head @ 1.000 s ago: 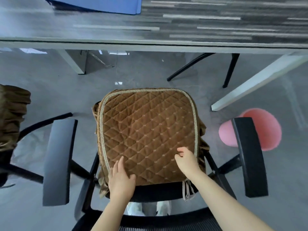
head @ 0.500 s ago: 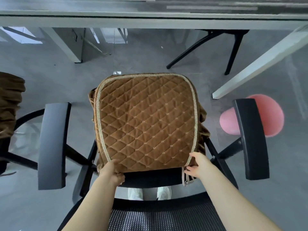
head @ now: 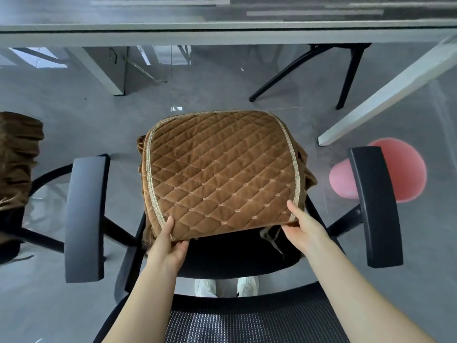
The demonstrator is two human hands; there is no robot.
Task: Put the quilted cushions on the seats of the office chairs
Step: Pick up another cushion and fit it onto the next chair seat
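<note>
A brown quilted cushion with a beige braided border lies over the black seat of an office chair, its near edge lifted off the seat. My left hand grips the near left corner, thumb on top. Holding the near right corner is my right hand, beside a dangling tie strap. The rear part of the seat shows bare under the raised edge. The chair's mesh backrest is at the bottom of the view.
Black armrests stand left and right of the seat. A second brown cushion sits on a chair at the far left. A grey desk edge runs across the top. A pink round object lies on the floor at right.
Both hands went from pressing flat on the cushion to gripping its near corners. The near edge now lifts off the seat. The camera view shifted slightly downward.
</note>
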